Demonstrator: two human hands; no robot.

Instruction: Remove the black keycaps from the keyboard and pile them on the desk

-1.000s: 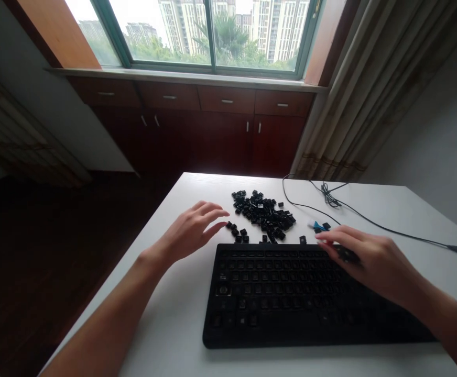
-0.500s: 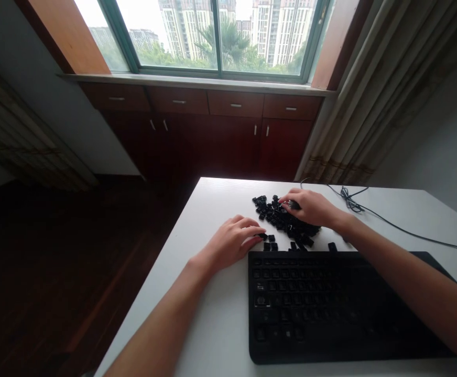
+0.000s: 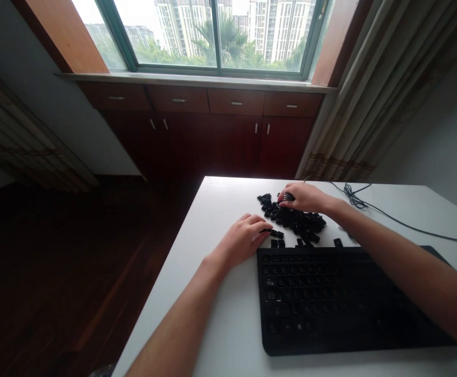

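Observation:
A loose pile of black keycaps (image 3: 305, 222) lies on the white table behind a black keyboard (image 3: 291, 337). Over the far side of the pile is my right hand (image 3: 305, 196), its fingers curled round a dark keycap (image 3: 289, 197); whether more are in the palm is hidden. My left hand (image 3: 244, 238) rests left of the pile, with thumb and fingertips closed on a black keycap (image 3: 267, 230) at the end of a short row. Two more keycaps (image 3: 278, 243) sit side by side just behind the keyboard's upper left edge.
A bundled black cable (image 3: 354, 196) lies at the table's back right and trails to the right. The white table (image 3: 197, 230) ends on the left above a dark wooden floor (image 3: 75, 272). Red cabinets (image 3: 181, 136) stand beyond, under a window.
My right hand has shifted a little back and left over the pile, its fingers more curled. My left hand stays by the small row of keycaps. The whole view has shifted slightly.

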